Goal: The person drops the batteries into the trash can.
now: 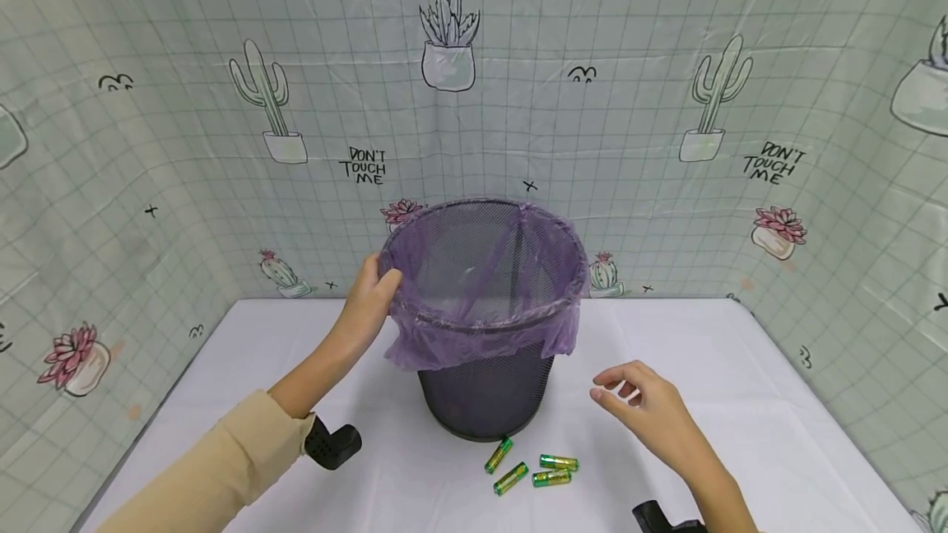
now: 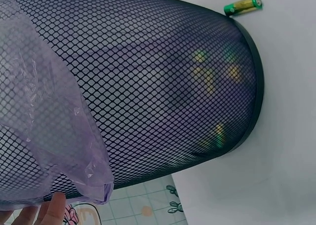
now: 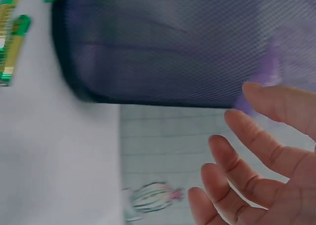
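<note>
Mesh bin point(image 1: 485, 385): standing upright mid-counter point(image 1: 741, 368), opening upward, purple liner point(image 1: 481, 327) folded over its rim. My left hand point(image 1: 370, 298) is gripping that rim. My right hand point(image 1: 644, 410) is hovering released, fingers loosely spread, near four batteries point(image 1: 529, 467) lying by the base.

1. A small staged recording booth, not a lived-in room: a printed curtain point(image 1: 185, 146) with a grid, potted cacti and the words "DON'T TOUCH ME" closes off three sides.
2. A desk point(image 1: 741, 401) under a plain white cloth fills the floor of the booth, its edges meeting the curtain.
3. The only props are a mesh bin point(image 1: 485, 327) with a purple liner point(image 1: 415, 348) and four batteries point(image 1: 533, 467), laid out as for a demonstration.
</note>
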Motion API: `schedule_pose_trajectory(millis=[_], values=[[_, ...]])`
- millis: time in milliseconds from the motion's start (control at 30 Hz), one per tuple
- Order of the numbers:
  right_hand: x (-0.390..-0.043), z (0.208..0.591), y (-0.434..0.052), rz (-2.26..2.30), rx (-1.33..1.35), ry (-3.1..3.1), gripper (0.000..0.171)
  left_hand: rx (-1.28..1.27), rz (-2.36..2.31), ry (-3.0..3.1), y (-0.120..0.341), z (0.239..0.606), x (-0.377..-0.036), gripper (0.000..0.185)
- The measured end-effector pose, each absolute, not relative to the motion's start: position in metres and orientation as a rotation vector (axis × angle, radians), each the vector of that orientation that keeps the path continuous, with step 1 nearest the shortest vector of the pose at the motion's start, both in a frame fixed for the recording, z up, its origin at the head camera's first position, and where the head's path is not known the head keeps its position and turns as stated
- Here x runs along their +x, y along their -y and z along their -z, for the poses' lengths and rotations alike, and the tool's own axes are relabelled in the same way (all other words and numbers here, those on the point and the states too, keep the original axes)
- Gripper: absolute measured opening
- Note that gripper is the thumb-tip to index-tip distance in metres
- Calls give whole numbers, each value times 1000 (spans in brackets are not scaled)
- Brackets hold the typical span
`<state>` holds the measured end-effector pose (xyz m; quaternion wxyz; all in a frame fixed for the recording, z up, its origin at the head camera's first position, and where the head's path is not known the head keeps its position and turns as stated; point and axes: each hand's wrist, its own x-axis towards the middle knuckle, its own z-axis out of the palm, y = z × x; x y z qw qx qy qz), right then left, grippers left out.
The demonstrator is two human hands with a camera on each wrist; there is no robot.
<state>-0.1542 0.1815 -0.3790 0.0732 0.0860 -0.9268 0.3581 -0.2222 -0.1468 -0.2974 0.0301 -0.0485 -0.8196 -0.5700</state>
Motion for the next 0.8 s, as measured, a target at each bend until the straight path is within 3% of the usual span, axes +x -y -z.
schedule_pose_trajectory(millis=[333, 800], values=[[-146, 438, -181, -1278, 33, 2938, 28, -136, 1762, 2535, 146, 296, -221, 50], [-135, 473, -177, -1452, -21, 2946, 32, -128, 1782, 2523, 147, 296, -221, 49]])
